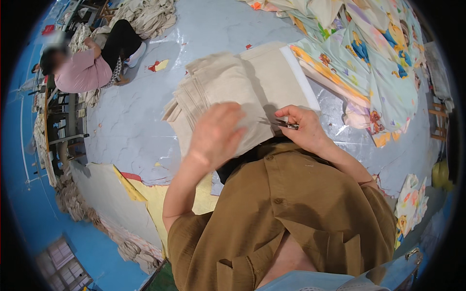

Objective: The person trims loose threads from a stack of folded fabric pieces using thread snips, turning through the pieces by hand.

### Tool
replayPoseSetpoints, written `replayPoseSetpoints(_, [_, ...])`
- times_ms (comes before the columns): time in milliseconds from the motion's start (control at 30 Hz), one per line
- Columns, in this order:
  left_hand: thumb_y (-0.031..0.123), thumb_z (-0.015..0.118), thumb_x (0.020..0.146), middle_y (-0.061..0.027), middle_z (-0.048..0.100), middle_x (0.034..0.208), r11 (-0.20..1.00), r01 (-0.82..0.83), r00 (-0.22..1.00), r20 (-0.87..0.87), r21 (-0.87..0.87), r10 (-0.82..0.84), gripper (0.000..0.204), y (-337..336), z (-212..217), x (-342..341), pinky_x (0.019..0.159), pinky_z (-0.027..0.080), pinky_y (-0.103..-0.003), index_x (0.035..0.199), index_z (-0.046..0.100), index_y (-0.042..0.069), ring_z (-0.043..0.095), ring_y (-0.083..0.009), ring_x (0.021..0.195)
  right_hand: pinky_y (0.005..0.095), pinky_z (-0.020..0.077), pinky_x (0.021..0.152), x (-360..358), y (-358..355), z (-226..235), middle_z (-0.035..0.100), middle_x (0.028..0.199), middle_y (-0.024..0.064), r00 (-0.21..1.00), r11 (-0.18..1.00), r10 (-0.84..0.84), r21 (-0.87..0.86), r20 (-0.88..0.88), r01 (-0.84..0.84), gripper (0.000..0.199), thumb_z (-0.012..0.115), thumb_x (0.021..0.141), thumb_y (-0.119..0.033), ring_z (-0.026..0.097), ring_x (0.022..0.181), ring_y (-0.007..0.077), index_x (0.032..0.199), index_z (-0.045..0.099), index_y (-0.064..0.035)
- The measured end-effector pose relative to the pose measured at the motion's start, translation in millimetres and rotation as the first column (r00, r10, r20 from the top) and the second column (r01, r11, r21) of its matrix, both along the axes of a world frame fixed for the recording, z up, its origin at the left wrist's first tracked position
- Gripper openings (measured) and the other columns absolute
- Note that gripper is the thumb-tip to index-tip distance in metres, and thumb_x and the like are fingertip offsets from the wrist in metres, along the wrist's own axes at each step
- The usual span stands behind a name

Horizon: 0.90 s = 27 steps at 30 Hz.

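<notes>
In front of me lies a thick stack of beige cloth pieces (218, 80), fanned out in layers at its left edge. My left hand (217, 130) is over the near part of the stack, smeared by motion; whether its fingers grip the cloth cannot be made out. My right hand (306, 127) is closed around small dark thread snips (287, 125), their blades pointing left toward the cloth. To the right of the stack lies a flat beige piece (274, 72) with a white strip (298, 77) along its far right edge.
Printed pastel fabric (359, 53) spreads over the floor at the far right. A person in a pink top (85, 72) sits at the left near work tables (63, 114) and heaped beige cloth (145, 17). Yellow and grey sheeting (128, 194) lies at the near left.
</notes>
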<state>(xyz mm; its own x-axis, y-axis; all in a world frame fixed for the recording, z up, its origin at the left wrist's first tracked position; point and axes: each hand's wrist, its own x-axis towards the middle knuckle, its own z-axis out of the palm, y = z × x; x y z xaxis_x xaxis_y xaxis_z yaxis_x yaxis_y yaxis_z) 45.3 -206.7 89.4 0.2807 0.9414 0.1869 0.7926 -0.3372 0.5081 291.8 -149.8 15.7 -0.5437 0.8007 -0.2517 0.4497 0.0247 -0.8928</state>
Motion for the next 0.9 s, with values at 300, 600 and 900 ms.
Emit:
replayPoseSetpoints(300, [0.001, 0.062, 0.084, -0.0130, 0.062, 0.121, 0.996, -0.053, 0.970, -0.235, 0.075, 0.069, 0.031, 39, -22, -13, 0.101, 0.043, -0.040, 0.115, 0.064, 0.004, 0.054, -0.0310, 0.118, 0.0409, 0.0519, 0.067, -12, -17, -17, 0.069, 0.084, 0.0108, 0.998, 0.900, 0.036, 0.433, 0.048, -0.054, 0.026, 0.070, 0.076, -0.007, 0.067, 0.077, 0.0309, 0.102, 0.066, -0.0080])
replayPoseSetpoints(600, [0.027, 0.051, 0.098, -0.0019, 0.046, 0.148, 0.986, 0.003, 0.890, -0.450, 0.167, 0.074, 0.042, 82, -65, -39, 0.118, 0.019, -0.050, 0.139, 0.052, 0.016, 0.038, -0.0245, 0.139, 0.0408, 0.0518, 0.064, -19, -21, -31, 0.068, 0.079, 0.0099, 1.000, 0.895, -0.016, 0.445, 0.013, 0.008, 0.023, 0.071, 0.075, -0.007, 0.067, 0.075, 0.0298, 0.098, 0.065, -0.0071])
replayPoseSetpoints(900, [0.034, 0.044, 0.101, -0.0005, 0.046, 0.149, 0.979, -0.035, 0.891, -0.438, 0.198, 0.120, 0.044, 88, -84, -56, 0.118, 0.018, -0.049, 0.142, 0.049, 0.019, 0.038, -0.0241, 0.140, 0.0402, 0.0511, 0.058, -4, -28, -6, 0.067, 0.073, 0.0083, 0.997, 0.894, 0.074, 0.440, 0.034, -0.082, 0.022, 0.073, 0.073, -0.010, 0.067, 0.065, 0.0288, 0.089, 0.059, -0.0070])
